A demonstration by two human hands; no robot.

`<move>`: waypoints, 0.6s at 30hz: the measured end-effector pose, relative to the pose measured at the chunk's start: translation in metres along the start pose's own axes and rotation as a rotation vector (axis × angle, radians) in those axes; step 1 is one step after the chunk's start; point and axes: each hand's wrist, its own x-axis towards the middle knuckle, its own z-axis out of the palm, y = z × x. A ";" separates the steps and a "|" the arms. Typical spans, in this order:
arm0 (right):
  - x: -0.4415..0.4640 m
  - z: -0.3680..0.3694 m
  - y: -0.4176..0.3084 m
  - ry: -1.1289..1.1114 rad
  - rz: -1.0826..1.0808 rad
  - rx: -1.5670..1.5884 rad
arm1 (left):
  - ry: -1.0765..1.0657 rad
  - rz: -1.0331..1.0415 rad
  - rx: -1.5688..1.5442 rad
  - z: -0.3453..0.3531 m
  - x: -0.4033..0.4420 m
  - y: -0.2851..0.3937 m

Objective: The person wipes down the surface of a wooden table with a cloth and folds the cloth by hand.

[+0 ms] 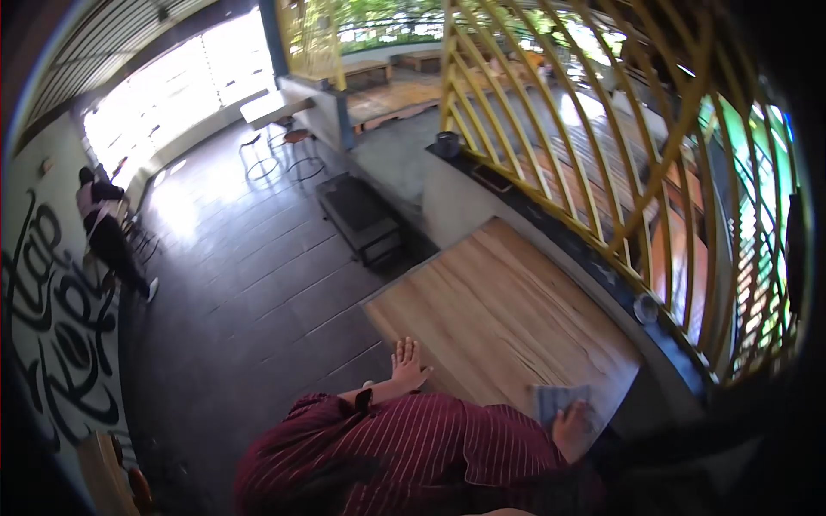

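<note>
A wooden table [499, 301] with a light striped grain stands in front of me. My left hand [409, 365] is at its near left edge, palm down with the fingers spread, holding nothing. Near the right corner of the tabletop, my right hand [571, 423] rests on a grey-blue cloth [555, 399] that lies partly under it. The fingers of this hand are bent against the cloth, and how firmly they grip it cannot be made out.
Yellow slatted bars [551, 163] rise from a low wall beyond the table. A dark low bench [357, 215] stands past its far left corner. Stools [301, 155] are farther back. Another person [107, 224] stands by the lettered wall at left.
</note>
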 end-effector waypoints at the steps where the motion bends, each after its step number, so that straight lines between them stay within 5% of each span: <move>1: -0.006 0.001 0.039 0.037 0.083 -0.030 | -0.017 -0.083 0.007 0.001 0.001 0.002; 5: -0.033 0.007 0.109 -0.068 0.476 0.049 | -0.110 -0.161 0.034 -0.018 0.000 0.003; 8: -0.032 -0.001 0.071 0.149 0.451 0.084 | -0.219 -0.198 0.058 -0.030 0.004 0.003; 9: -0.029 0.011 0.074 0.217 0.520 0.333 | -0.227 -0.184 0.068 -0.030 0.004 0.008; 13: -0.011 0.017 0.070 0.122 0.784 0.401 | -0.220 -0.271 -0.001 -0.022 -0.001 0.015; 15: -0.009 0.026 0.068 0.316 0.467 0.142 | -0.207 -0.274 0.010 -0.018 -0.009 0.019; 17: -0.017 -0.011 0.026 0.177 0.215 -0.132 | -0.209 -0.244 0.067 -0.022 -0.017 0.023; 18: -0.015 0.000 0.011 0.117 0.134 0.007 | -0.213 -0.255 0.066 -0.026 -0.018 0.026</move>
